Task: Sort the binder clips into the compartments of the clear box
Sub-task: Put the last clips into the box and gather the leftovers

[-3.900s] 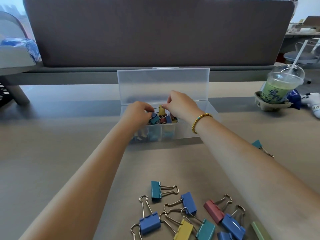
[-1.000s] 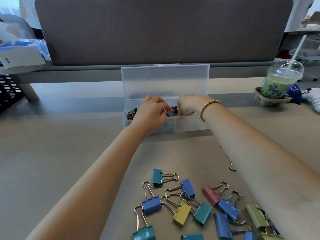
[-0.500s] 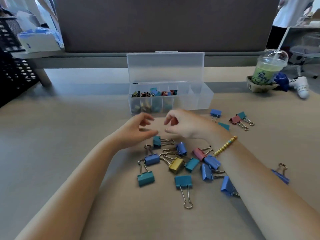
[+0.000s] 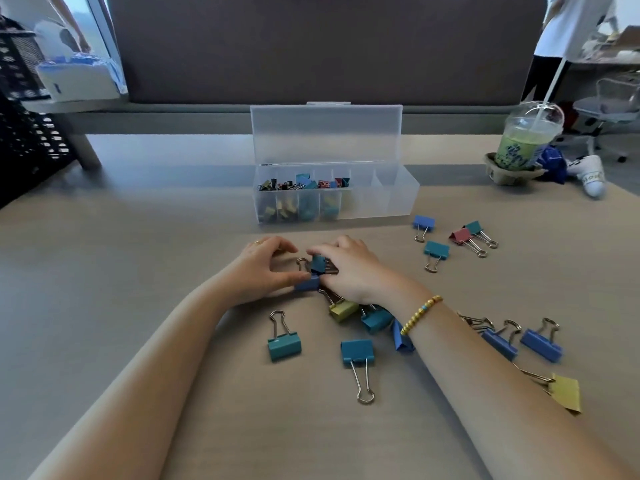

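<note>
left hand [image 4: 263, 268]: bare, thin gold ring [image 4: 258, 242] on one of the fingers
right hand [image 4: 349, 268]: bare, no rings visible
right wrist: yellow bead bracelet [image 4: 420, 314], one blue bead
sleeves: none, forearms bare

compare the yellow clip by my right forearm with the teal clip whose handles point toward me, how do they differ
The yellow clip is yellow; the teal clip is teal. The forearm covers part of the yellow clip's wire handles, while the teal clip's handles lie in full view. The yellow clip sits at the right end of the scattered pile; the teal clip sits between the two forearms. Both are binder clips with wire handles, lying flat on the table, outside the clear box.
</note>
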Tool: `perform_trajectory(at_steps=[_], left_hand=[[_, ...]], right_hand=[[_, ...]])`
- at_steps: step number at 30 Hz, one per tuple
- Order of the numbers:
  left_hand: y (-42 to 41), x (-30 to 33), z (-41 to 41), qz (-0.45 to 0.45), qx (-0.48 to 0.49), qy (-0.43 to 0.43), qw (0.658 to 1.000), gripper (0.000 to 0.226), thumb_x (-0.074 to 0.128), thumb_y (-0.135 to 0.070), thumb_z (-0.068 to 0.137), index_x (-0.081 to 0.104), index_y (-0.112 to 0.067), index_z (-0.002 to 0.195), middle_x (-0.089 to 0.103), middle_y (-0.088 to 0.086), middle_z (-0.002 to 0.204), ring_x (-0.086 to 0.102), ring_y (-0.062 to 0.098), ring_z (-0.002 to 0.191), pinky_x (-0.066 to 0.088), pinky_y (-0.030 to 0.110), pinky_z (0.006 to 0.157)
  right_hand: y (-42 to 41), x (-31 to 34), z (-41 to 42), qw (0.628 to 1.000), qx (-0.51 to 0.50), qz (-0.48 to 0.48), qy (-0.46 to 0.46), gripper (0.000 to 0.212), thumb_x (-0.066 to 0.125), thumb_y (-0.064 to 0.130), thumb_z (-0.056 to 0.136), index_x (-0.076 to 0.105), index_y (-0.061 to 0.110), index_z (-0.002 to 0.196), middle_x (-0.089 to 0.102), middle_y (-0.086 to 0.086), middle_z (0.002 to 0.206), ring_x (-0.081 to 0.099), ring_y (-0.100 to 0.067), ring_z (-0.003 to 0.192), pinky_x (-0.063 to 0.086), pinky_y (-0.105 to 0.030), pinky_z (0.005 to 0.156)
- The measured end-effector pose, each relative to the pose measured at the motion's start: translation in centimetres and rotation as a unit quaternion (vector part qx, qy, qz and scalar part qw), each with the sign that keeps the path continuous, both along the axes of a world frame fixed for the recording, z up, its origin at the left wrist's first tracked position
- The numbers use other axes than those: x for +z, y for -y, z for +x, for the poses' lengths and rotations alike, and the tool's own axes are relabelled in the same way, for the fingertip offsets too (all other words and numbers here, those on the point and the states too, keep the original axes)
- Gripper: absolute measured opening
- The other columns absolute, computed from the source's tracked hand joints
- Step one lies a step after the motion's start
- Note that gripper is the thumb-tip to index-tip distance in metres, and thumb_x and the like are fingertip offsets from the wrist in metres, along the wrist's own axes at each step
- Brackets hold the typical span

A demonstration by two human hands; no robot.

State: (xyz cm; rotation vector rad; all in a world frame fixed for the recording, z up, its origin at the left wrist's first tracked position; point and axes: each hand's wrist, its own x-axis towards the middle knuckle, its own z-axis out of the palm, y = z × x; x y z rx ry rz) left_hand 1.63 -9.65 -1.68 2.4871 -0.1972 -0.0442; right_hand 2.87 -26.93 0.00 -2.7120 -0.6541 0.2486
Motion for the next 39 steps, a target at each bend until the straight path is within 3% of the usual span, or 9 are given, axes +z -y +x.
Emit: perform_trajectory(at_steps=[4, 7, 9, 15, 19, 24, 30, 35, 39], left_hand=[[-0.1, 0.4, -0.4, -0.024, -0.06, -0.027, 0.998, 0.044, 0.068, -0.035, 0.08, 0.05, -0.028, 0.12, 0.049, -0.008, 0.122, 0.044, 0.01, 0.117, 0.035, 0.033, 0.109], [-0.5, 0.5, -0.7, 0.103, -0.135, -0.086, 0.982, 0.067, 0.062, -0.046, 0.081, 0.031, -0.039, 0.14, 0.021, -0.015, 0.15, 0.012, 0.011, 0.14, 0.014, 0.037, 0.117], [-0.5, 0.3, -0.7, 0.121, -0.144, -0.055, 0.981, 0.059, 0.057, -0.044, 0.086, 0.033, -0.04, 0.14, 0.021, -0.015, 0.152, 0.013, 0.011, 0.141, 0.012, 0.036, 0.117], [-0.1, -0.2, -0.3, 0.089, -0.08, 0.037, 0.992, 0.037, 0.064, -0.038, 0.083, 0.056, -0.026, 0.117, 0.045, -0.004, 0.127, 0.042, 0.013, 0.117, 0.033, 0.027, 0.105], [0.3, -0.3, -0.2, 0.145, -0.032, 0.049, 0.988, 0.043, 0.064, -0.052, 0.076, 0.046, -0.019, 0.098, 0.04, -0.004, 0.107, 0.035, 0.011, 0.1, 0.035, 0.025, 0.091], [0.8, 0.0, -0.4, 0.166, 0.013, 0.07, 0.983, 0.048, 0.059, -0.059, 0.076, 0.036, -0.021, 0.094, 0.047, -0.006, 0.093, 0.043, 0.013, 0.087, 0.039, 0.026, 0.076], [2.6, 1.3, 0.2, 0.018, 0.028, 0.132, 0.991, 0.05, 0.055, -0.044, 0.086, 0.04, -0.015, 0.124, 0.055, -0.005, 0.083, 0.051, 0.008, 0.068, 0.043, 0.019, 0.065], [3.6, 4.6, 4.9, -0.078, 0.025, 0.163, 0.983, 0.034, 0.052, -0.041, 0.089, 0.05, -0.015, 0.11, 0.05, -0.011, 0.072, 0.048, 0.004, 0.06, 0.042, 0.02, 0.056], [4.9, 6.4, 10.2, -0.12, 0.038, 0.144, 0.982, 0.02, 0.031, -0.03, 0.1, 0.043, -0.015, 0.104, 0.051, -0.004, 0.079, 0.052, 0.024, 0.079, 0.041, 0.034, 0.073]], right_hand=[[0.1, -0.3, 0.3, 0.999, -0.021, 0.003, 0.032, 0.048, 0.055, 0.027, 0.092, 0.039, 0.023, 0.137, 0.035, -0.004, 0.14, 0.03, -0.022, 0.129, 0.032, -0.036, 0.104], [0.3, -0.4, 0.4, 0.999, -0.026, -0.002, 0.041, 0.05, 0.052, 0.026, 0.094, 0.036, 0.019, 0.141, 0.034, -0.005, 0.141, 0.029, -0.022, 0.131, 0.03, -0.036, 0.105], [0.4, -0.4, 0.4, 0.998, -0.031, -0.001, 0.048, 0.046, 0.05, 0.027, 0.095, 0.04, 0.016, 0.139, 0.036, -0.006, 0.138, 0.031, -0.021, 0.128, 0.031, -0.034, 0.104], [0.9, 0.1, 0.2, 0.99, -0.089, 0.099, 0.044, 0.041, 0.049, 0.033, 0.096, 0.048, 0.013, 0.131, 0.039, -0.005, 0.128, 0.045, -0.018, 0.113, 0.035, -0.025, 0.088], [1.3, 0.1, 0.4, 0.982, -0.133, 0.133, 0.036, 0.036, 0.053, 0.038, 0.093, 0.052, 0.011, 0.117, 0.042, -0.004, 0.12, 0.048, -0.015, 0.092, 0.036, -0.024, 0.076], [1.6, 0.5, 0.5, 0.979, -0.132, 0.156, 0.023, 0.022, 0.054, 0.038, 0.092, 0.051, 0.016, 0.099, 0.052, 0.002, 0.088, 0.044, -0.006, 0.069, 0.032, -0.018, 0.055], [2.4, 1.7, 0.8, 0.974, -0.129, 0.185, 0.027, 0.026, 0.051, 0.037, 0.094, 0.056, 0.013, 0.083, 0.045, 0.003, 0.066, 0.04, -0.009, 0.059, 0.029, -0.024, 0.051], [3.6, 4.2, 4.8, 0.955, -0.191, 0.216, 0.075, 0.039, 0.054, 0.036, 0.093, 0.049, 0.012, 0.063, 0.041, -0.002, 0.057, 0.037, -0.015, 0.053, 0.024, -0.027, 0.048], [4.6, 5.8, 9.3, 0.939, -0.233, 0.236, 0.088, 0.041, 0.052, 0.029, 0.093, 0.036, 0.015, 0.058, 0.031, -0.003, 0.055, 0.029, -0.018, 0.051, 0.02, -0.029, 0.048]])
